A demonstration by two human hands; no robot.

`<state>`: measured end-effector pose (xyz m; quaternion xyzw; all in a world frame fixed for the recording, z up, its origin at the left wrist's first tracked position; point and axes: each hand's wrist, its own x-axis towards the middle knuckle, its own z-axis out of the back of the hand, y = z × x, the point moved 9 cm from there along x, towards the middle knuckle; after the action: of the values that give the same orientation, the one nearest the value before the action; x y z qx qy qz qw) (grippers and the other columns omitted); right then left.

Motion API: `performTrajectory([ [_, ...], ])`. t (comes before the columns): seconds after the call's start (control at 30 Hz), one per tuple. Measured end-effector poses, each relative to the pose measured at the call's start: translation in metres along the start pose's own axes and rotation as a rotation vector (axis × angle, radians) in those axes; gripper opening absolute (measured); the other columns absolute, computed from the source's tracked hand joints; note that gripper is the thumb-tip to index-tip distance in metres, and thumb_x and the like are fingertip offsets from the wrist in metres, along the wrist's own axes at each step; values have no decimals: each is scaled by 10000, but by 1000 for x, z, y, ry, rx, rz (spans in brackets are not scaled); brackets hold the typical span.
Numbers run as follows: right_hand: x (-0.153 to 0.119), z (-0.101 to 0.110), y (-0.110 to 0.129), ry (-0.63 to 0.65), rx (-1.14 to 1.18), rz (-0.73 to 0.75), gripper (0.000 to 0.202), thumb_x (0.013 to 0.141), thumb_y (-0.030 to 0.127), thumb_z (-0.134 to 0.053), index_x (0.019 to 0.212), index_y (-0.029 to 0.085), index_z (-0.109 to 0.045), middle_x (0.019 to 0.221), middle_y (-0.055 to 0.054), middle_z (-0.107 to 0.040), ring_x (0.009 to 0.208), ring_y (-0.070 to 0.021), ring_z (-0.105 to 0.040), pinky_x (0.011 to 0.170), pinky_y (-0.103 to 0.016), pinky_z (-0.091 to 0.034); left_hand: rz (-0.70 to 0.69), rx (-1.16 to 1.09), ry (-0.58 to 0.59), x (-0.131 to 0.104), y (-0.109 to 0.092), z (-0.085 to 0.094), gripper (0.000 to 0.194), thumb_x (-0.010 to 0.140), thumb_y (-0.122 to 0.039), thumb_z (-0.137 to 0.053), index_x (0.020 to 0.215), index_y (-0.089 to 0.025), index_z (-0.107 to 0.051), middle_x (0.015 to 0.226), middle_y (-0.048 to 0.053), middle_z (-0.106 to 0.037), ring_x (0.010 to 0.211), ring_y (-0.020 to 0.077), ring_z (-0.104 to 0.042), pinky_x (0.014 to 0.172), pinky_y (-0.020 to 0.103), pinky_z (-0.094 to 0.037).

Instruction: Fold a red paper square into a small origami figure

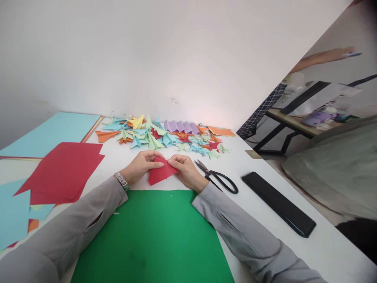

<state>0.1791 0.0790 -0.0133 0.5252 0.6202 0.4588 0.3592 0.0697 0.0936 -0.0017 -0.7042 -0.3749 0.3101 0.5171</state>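
Note:
A small folded piece of red paper [160,173] is held between my two hands, just beyond the far edge of a green sheet [153,232]. My left hand [144,165] pinches its upper left part, thumb in front. On the other side, my right hand [187,169] grips the upper right edge between thumb and fingers. The fingers behind the paper are partly hidden. Close to my right hand lies a pair of scissors [216,175] with black handles, blades slightly apart. Behind the hands is a heap of folded paper pieces [153,135] in several colours.
Red sheets [66,169] and light blue sheets [55,131] are stacked at the left. A long black case [278,202] lies at the right, near the table edge. Against the wall stands a purple pleated paper [181,127]. Another person's hand [343,54] shows at the upper right.

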Motion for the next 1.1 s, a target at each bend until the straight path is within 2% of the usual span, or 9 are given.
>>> performTrajectory([
  [0.23, 0, 1, 1, -35, -111, 10, 479, 678, 535, -723, 479, 196, -449, 349, 66, -422, 349, -61, -306, 405, -235, -171, 55, -60, -101, 0, 2, 8, 420, 480, -232, -875, 834, -129, -673, 660, 12, -684, 612, 128, -621, 585, 241, -473],
  [0.37, -1, -1, 2, -12, -105, -3, 491, 691, 598, -676, 496, 181, -503, 398, 54, -441, 384, -67, -342, 426, -239, -221, 78, 16, -63, -1, 5, 6, 480, 487, -234, -874, 902, -126, -660, 652, 21, -696, 617, 138, -639, 607, 254, -490],
  [0.53, -3, -6, 1, 55, -221, -5, 382, 659, 497, -747, 595, 171, -559, 524, 55, -497, 482, -74, -388, 486, -226, -276, 51, 161, 21, 0, 7, 1, 503, 514, -224, -862, 961, -126, -655, 628, 2, -677, 593, 122, -625, 582, 231, -466],
  [0.63, -2, -1, 4, -4, -184, 31, 375, 646, 482, -757, 597, 174, -548, 551, 51, -514, 504, -78, -399, 504, -226, -296, 31, 100, -7, 1, 6, 3, 471, 532, -245, -853, 946, -135, -661, 643, -3, -676, 607, 129, -631, 594, 243, -477],
  [0.77, -1, 6, 4, -106, -61, 17, 385, 612, 478, -774, 586, 182, -529, 547, 50, -512, 488, -79, -387, 486, -226, -290, 36, 77, -16, 2, 6, 3, 357, 501, -238, -861, 788, -125, -681, 660, 18, -689, 626, 138, -634, 615, 258, -496],
  [0.87, -2, 0, 5, -57, -123, -1, 364, 630, 478, -762, 615, 183, -549, 560, 48, -524, 492, -84, -397, 489, -231, -295, 47, 123, -10, 1, 6, 3, 335, 497, -225, -859, 761, -127, -678, 651, 13, -689, 602, 120, -619, 606, 242, -485],
  [1.0, -4, -10, 5, 63, -335, 16, 332, 666, 462, -747, 650, 178, -574, 563, 51, -511, 520, -89, -405, 514, -235, -300, 29, 190, -30, 1, 5, 4, 344, 470, -165, -858, 734, -130, -640, 584, -15, -656, 555, 93, -586, 572, 211, -440],
  [1.1, -4, -12, 3, 87, -315, 15, 330, 688, 465, -729, 653, 178, -570, 575, 51, -514, 530, -90, -410, 521, -236, -297, 20, 203, -29, 1, 4, 3, 359, 478, -167, -856, 752, -130, -627, 575, -18, -647, 551, 94, -587, 564, 207, -423],
])
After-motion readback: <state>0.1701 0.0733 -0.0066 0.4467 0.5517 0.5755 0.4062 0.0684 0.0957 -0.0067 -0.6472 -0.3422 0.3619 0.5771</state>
